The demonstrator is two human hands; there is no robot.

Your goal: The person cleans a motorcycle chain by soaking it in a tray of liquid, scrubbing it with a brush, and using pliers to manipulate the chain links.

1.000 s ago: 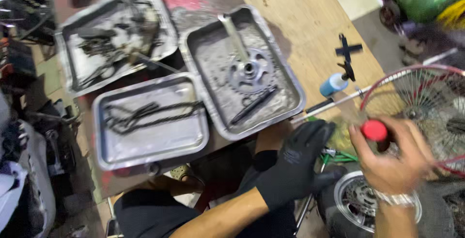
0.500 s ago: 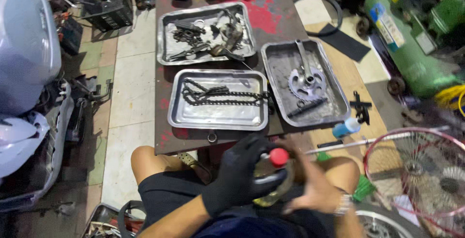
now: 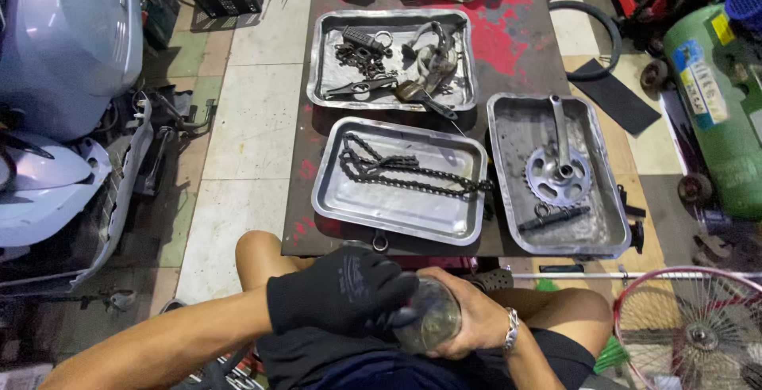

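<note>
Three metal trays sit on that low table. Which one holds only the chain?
The tray nearest the person, front left on the table, holds only a bicycle chain. The far tray holds mixed small parts; the right tray holds a crank and sprocket.

The gloved left hand curls closed, palm down, near the lap. The bare right hand cups upward beside it, wrist bent.
</note>
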